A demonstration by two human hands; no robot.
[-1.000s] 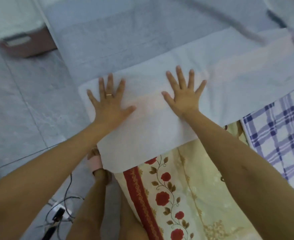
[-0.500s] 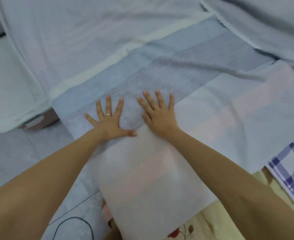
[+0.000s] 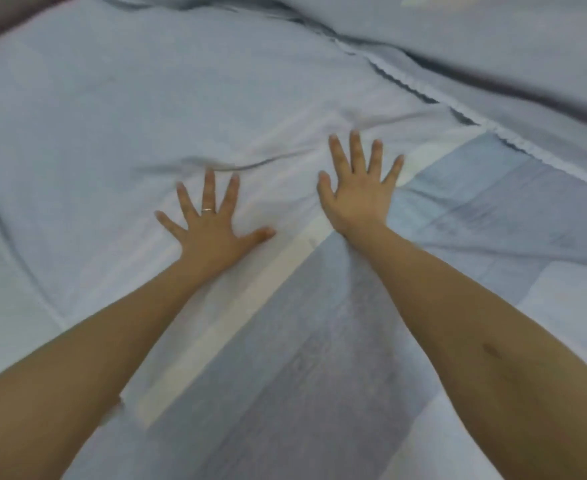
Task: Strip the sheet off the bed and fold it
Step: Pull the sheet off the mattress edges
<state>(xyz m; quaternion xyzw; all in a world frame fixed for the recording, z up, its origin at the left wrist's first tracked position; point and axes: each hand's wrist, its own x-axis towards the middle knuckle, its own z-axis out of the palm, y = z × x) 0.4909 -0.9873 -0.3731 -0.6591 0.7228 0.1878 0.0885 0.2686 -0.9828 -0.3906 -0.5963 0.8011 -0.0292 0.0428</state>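
Observation:
The pale blue sheet [image 3: 119, 109] lies spread flat on the bed, with a cream band and darker blue-grey stripes [image 3: 302, 358] running diagonally toward me. My left hand [image 3: 212, 220], wearing a ring, presses flat on the light part with fingers spread. My right hand [image 3: 358, 192] presses flat a little farther out, across the cream band. A small wrinkle bunches just beyond my fingertips.
A second grey-blue cloth with a scalloped trim edge [image 3: 486, 126] lies across the upper right. The bare white mattress [image 3: 5, 306] shows at the left edge. A dark strip shows at the far top left corner.
Both hands have slid forward across the sheet, away from me, staying flat. The view has followed, so the floor, the patterned cloth and the checked cloth are out of sight.

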